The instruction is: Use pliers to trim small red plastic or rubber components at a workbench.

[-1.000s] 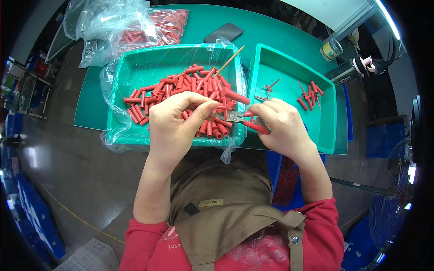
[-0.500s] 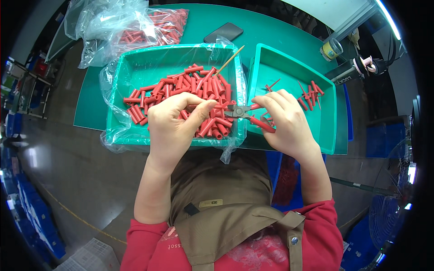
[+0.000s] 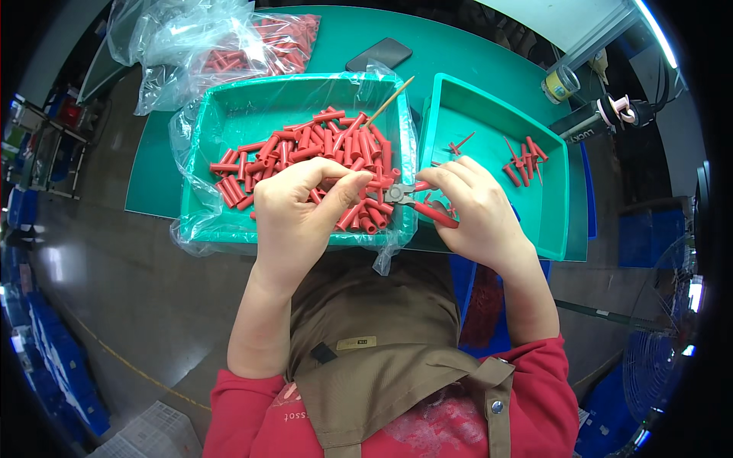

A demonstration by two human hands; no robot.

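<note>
Pale printed lettering stands on the chest of the red shirt (image 3: 252, 404), beside the edge of the brown apron (image 3: 374, 301). The apron carries a small tan label (image 3: 356, 343) with dark characters, too small to read. Pale capital letters run along the black tube (image 3: 576, 122). The jar (image 3: 561, 84) bears a yellow label, illegible here.

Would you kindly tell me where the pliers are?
In the head view, the pliers are right of centre, in the right hand, tips toward the left hand.
</note>
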